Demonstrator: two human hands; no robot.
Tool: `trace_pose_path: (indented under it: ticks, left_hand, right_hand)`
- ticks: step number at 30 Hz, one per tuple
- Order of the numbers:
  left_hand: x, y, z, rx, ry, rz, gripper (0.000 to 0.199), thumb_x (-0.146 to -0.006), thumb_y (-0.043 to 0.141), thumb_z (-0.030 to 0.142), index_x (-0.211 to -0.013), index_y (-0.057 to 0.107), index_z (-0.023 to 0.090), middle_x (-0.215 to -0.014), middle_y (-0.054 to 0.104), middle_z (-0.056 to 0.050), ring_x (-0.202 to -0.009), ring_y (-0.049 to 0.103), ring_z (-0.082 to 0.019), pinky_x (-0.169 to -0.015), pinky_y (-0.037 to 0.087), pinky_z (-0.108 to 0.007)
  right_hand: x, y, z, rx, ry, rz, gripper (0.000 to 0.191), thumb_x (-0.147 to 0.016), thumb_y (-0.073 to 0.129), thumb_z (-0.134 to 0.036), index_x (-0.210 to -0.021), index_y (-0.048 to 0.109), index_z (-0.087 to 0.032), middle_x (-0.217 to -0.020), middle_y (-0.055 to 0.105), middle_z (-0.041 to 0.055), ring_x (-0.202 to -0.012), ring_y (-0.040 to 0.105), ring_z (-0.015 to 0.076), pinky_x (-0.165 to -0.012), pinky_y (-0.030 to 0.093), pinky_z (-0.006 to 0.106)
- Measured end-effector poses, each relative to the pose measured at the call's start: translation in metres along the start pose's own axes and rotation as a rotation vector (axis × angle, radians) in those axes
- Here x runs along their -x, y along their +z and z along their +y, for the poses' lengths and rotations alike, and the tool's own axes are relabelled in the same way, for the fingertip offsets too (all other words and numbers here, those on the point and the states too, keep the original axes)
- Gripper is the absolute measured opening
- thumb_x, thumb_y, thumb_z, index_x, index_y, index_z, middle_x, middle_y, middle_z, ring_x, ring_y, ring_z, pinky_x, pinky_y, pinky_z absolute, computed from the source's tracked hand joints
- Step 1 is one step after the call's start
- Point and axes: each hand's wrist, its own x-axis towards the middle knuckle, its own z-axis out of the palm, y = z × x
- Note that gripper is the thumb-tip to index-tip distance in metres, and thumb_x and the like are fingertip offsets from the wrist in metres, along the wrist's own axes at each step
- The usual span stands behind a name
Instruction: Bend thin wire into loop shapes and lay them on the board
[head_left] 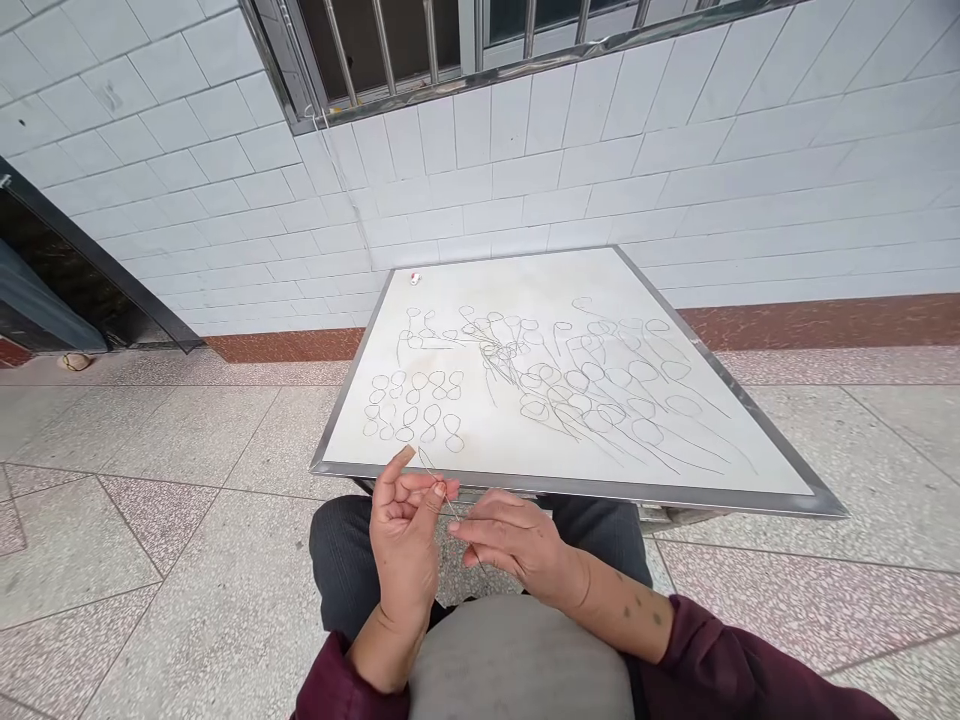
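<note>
My left hand (409, 510) pinches a thin wire (451, 507) between thumb and fingers, just off the near edge of the table. A bent end of that wire rises past the left fingertips. To its right, my right hand (517, 540) has its fingers closed around the lower stretch of the same wire, whose tail pokes out beneath. Beyond the hands, several small figure-eight wire loops (431, 420) lie in rows at the left of the white tabletop (525, 285). Longer wires with a round loop at one end (604, 415) spread over the middle and right, some heaped together.
A small red-and-white object (415, 278) lies near the table's far left corner. The table's grey metal edging (585, 487) runs close above my knees. Behind stands a white tiled wall (480, 185) with a barred window (480, 40). Speckled stone floor (247, 560) surrounds the table.
</note>
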Motion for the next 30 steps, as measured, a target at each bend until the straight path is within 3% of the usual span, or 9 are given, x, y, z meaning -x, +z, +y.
trace_pose_path:
  ticks: [4,9,12,20,26,30]
  left_hand:
    - [0.003,0.002,0.004,-0.09,0.041,0.0,0.047,-0.078,0.071,0.022,-0.122,0.054,0.026,-0.081,0.065,0.002,-0.082,0.071,-0.019,-0.073,0.056,-0.029]
    - [0.009,0.0,0.007,-0.181,0.081,-0.01,0.045,-0.08,0.069,0.023,-0.122,0.055,0.028,-0.082,0.066,0.001,-0.078,0.07,-0.016,-0.068,0.057,-0.025]
    - [0.011,-0.002,0.009,-0.203,0.116,-0.017,0.044,-0.08,0.069,0.022,-0.121,0.056,0.028,-0.082,0.067,0.002,-0.075,0.068,-0.012,-0.068,0.056,-0.022]
    - [0.014,-0.006,0.007,-0.262,0.177,-0.039,0.04,-0.082,0.067,0.02,-0.12,0.057,0.029,-0.083,0.069,0.002,-0.077,0.067,-0.012,-0.067,0.056,-0.022]
    - [0.015,-0.01,0.004,-0.222,0.176,-0.123,0.038,-0.085,0.063,0.019,-0.121,0.058,0.031,-0.088,0.07,0.001,-0.078,0.067,-0.013,-0.065,0.056,-0.022]
    - [0.015,-0.011,0.005,-0.189,0.156,-0.172,0.041,-0.085,0.063,0.019,-0.124,0.056,0.031,-0.092,0.07,0.0,-0.085,0.067,-0.014,-0.069,0.056,-0.023]
  right_hand:
    - [-0.005,0.0,-0.01,-0.123,0.245,-0.002,0.02,-0.097,0.046,-0.031,-0.103,0.063,-0.022,-0.072,0.068,0.0008,-0.065,0.062,0.0133,-0.062,0.052,0.026]
    - [-0.015,0.003,-0.016,-0.457,0.733,0.026,0.014,-0.09,0.058,-0.031,-0.081,0.057,-0.021,-0.067,0.065,-0.0019,-0.062,0.063,0.0116,-0.057,0.048,0.023]
    - [-0.022,0.004,-0.018,-0.563,0.868,0.016,0.015,-0.087,0.061,-0.03,-0.076,0.055,-0.02,-0.062,0.062,-0.0039,-0.06,0.06,0.0104,-0.06,0.047,0.023]
    - [-0.027,0.001,-0.024,-0.408,0.936,-0.045,0.018,-0.084,0.062,-0.029,-0.07,0.056,-0.019,-0.061,0.061,-0.003,-0.051,0.045,0.0079,-0.05,0.034,0.021]
    - [-0.028,-0.002,-0.025,-0.382,0.916,-0.041,0.019,-0.085,0.06,-0.029,-0.069,0.056,-0.019,-0.06,0.058,-0.003,-0.052,0.044,0.0083,-0.05,0.035,0.02]
    - [-0.026,-0.003,-0.025,-0.209,0.857,-0.073,0.019,-0.086,0.059,-0.028,-0.07,0.056,-0.019,-0.061,0.057,-0.0037,-0.053,0.043,0.0081,-0.051,0.035,0.02]
